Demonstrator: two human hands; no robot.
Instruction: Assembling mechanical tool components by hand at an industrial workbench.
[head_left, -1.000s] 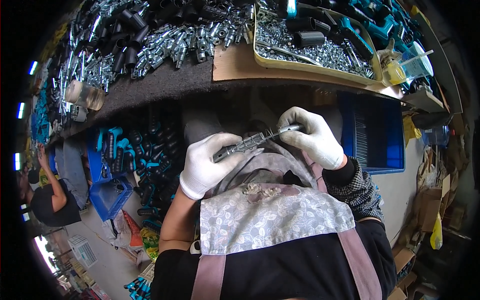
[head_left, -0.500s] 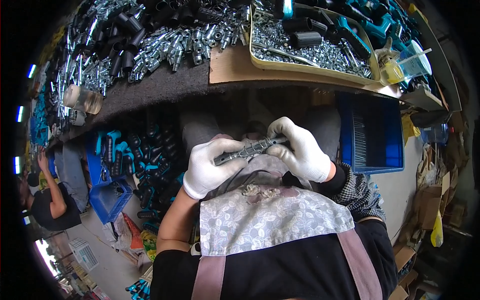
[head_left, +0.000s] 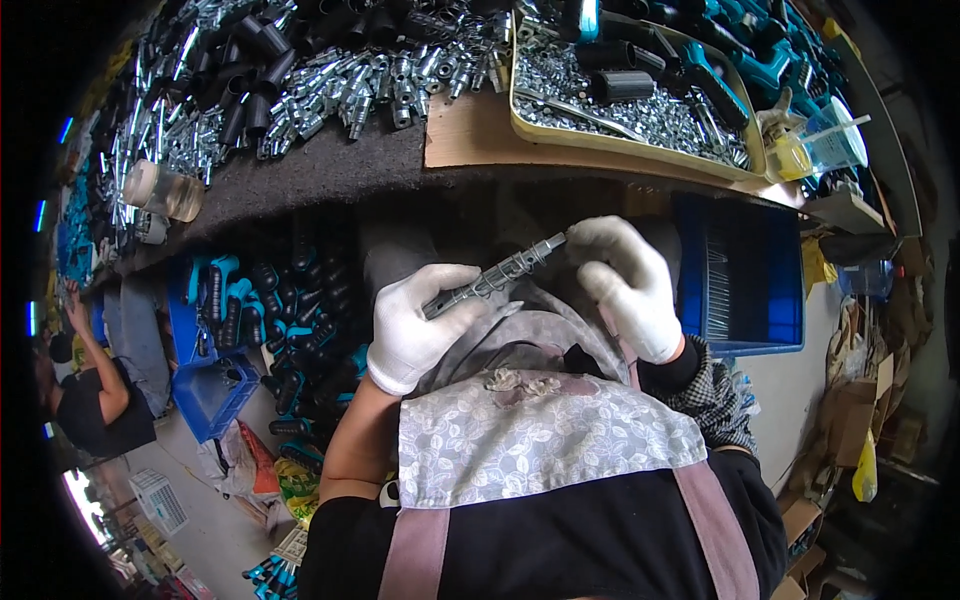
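My left hand [head_left: 412,335], in a white glove, is closed around one end of a grey metal shaft [head_left: 518,266] with what looks like a coil spring along it. The shaft slants up to the right over my lap, and its narrow tip points toward my right hand. My gloved right hand [head_left: 638,295] is bent, its fingers and thumb apart, with nothing visible between them. Its fingertips are close beside the tip; whether they touch it I cannot tell. The left palm hides the shaft's lower end. Below both hands is the flowered apron [head_left: 550,440] I wear.
Across the front, the bench holds heaped metal fittings [head_left: 350,95], black sleeves [head_left: 262,45] and a tray [head_left: 640,150] of small parts. A cup [head_left: 835,135] stands at the right. Blue crates [head_left: 755,350] [head_left: 210,400] flank me, with teal-black grips [head_left: 240,300] at left. A co-worker [head_left: 95,400] is far left.
My right hand has let go of the shaft and drawn back to the right. The shaft, still in my left hand, now tilts more steeply, with its spring and tip uncovered.
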